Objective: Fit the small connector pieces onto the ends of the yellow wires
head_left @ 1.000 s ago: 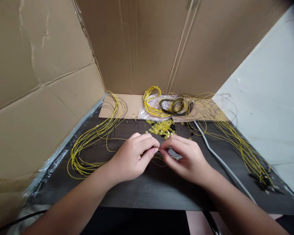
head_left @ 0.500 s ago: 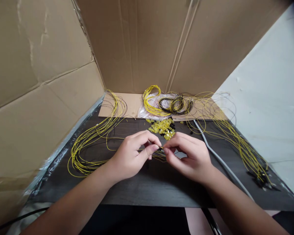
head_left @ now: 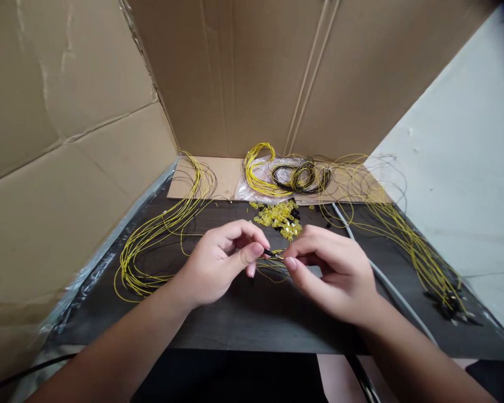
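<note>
Between the thumb and index finger of my left hand [head_left: 224, 263] is a small black connector [head_left: 269, 253]. Thin yellow and black wire [head_left: 279, 258] runs from it to my right hand [head_left: 331, 268], whose thumb and index finger pinch it. The two hands are close together above the dark tabletop. Just beyond the fingertips lies a pile of small yellow clear pieces [head_left: 277, 215], mixed with black pieces [head_left: 294, 214]. More yellow wires pass beneath the hands and join a looped bundle [head_left: 130, 263] on the left.
Yellow and black wire coils [head_left: 260, 182] rest on a plastic bag at the back. A wire bundle with black ends [head_left: 447, 305] lies on the right. A grey cable [head_left: 388, 282] crosses the dark table [head_left: 269, 330]. Cardboard walls [head_left: 252, 78] stand behind and left.
My right hand has moved slightly right and my left hand slightly left, so the fingertips are farther apart. More of the black connector and wire shows between them.
</note>
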### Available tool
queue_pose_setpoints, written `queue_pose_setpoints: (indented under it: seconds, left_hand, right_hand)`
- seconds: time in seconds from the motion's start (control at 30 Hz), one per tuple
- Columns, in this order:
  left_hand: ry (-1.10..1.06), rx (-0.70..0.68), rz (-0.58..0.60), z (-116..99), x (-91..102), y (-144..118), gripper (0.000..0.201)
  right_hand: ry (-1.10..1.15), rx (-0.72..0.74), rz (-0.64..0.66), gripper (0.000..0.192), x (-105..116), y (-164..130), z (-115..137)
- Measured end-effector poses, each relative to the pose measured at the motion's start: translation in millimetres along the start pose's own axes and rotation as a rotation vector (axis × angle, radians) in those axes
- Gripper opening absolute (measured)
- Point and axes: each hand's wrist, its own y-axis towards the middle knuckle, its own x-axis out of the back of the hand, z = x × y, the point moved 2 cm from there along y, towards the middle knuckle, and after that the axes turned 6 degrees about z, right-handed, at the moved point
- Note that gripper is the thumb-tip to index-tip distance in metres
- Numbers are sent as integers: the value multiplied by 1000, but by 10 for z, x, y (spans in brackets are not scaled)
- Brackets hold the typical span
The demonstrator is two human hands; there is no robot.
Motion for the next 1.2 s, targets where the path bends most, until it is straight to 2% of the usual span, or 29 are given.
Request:
queue_pose_setpoints:
  seconds: [0.4,1.2]
  left_hand:
    - [173,-37,-28,-15,13,-13,12]
    - [183,-6,-8,-16,8,-13,12]
  right_hand:
    - [-19,7,26,7,-46,-10,-18]
    - [68,-86,69,5,-74,-10,-76]
